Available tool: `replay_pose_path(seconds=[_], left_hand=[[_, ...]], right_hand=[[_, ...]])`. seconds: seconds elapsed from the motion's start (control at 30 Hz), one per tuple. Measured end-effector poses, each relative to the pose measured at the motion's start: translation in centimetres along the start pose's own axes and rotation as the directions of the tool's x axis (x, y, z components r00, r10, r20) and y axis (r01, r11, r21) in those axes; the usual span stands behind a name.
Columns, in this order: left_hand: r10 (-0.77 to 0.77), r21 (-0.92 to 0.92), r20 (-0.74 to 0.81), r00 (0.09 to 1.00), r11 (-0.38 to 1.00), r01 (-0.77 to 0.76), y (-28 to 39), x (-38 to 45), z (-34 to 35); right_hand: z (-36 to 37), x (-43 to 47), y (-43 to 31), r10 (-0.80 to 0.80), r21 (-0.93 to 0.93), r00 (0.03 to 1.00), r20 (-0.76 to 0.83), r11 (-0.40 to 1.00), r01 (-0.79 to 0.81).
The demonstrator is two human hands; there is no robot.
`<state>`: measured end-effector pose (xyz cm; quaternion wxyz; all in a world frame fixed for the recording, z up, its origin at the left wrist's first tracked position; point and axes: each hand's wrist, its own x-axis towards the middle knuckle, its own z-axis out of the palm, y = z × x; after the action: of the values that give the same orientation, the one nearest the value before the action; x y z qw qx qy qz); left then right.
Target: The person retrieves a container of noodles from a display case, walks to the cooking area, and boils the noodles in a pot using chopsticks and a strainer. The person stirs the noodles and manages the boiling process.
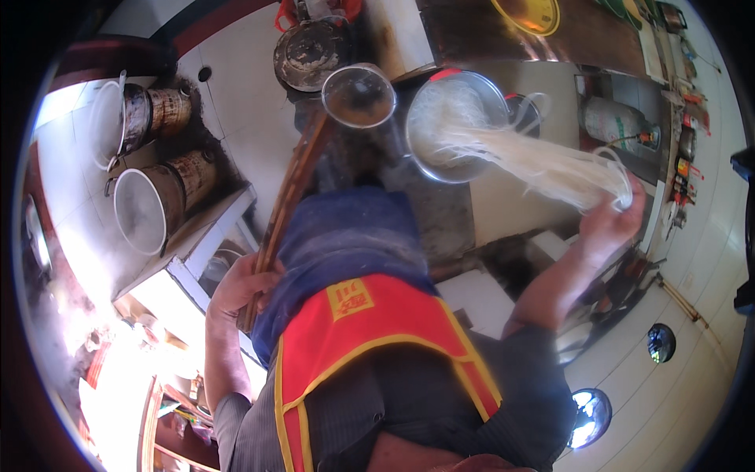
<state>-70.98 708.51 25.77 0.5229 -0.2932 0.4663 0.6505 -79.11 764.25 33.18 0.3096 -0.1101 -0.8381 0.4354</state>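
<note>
My left hand (pixel 250 283) grips the lower end of a long wooden stick (pixel 289 206), which slants up beside my blue apron. The stick's far end meets the rim of a round strainer or pan (pixel 358 97); how they join cannot be told. On the right, my right hand (pixel 616 212) is closed around one end of a long bundle of pale noodles (pixel 525 156). The bundle stretches down to a wide metal basin (pixel 439 168), where more noodles (pixel 451 109) lie coiled. My right fingertips are partly hidden by noodle strands.
Two tall steaming pots (pixel 171 194) (pixel 133 121) stand at the left. A blackened round lid or pan (pixel 311 56) lies beyond the strainer. A gas cylinder (pixel 616 121) sits under the counter at the right, near a small bucket (pixel 524 112). A yellow basin (pixel 531 15) is on the dark counter.
</note>
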Motion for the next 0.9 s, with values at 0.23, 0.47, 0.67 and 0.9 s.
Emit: replay_pose_path(seconds=[0.23,0.47,0.67,0.9], left_hand=[[0.014,-0.025,-0.03,0.999,1.0,-0.014,-0.8,0.1,1.4],[-0.037,-0.051,-0.086,0.996,0.998,0.033,-0.4,0.6,3.7],[-0.081,-0.099,-0.141,0.987,0.993,0.068,-1.5,-0.4,4.5],[-0.109,-0.1,-0.157,0.982,0.991,0.094,-1.5,-0.7,5.1]], right_hand=[[-1.0,0.8,-0.3,0.108,0.118,0.963,-0.245,0.99,-0.081],[12.9,-10.5,16.0,0.712,-0.395,0.561,0.423,0.702,-0.593],[17.0,-16.2,36.8,0.773,-0.834,0.352,0.527,0.549,0.043],[22.9,-20.8,36.2,0.48,-0.637,0.511,0.713,0.748,0.186]])
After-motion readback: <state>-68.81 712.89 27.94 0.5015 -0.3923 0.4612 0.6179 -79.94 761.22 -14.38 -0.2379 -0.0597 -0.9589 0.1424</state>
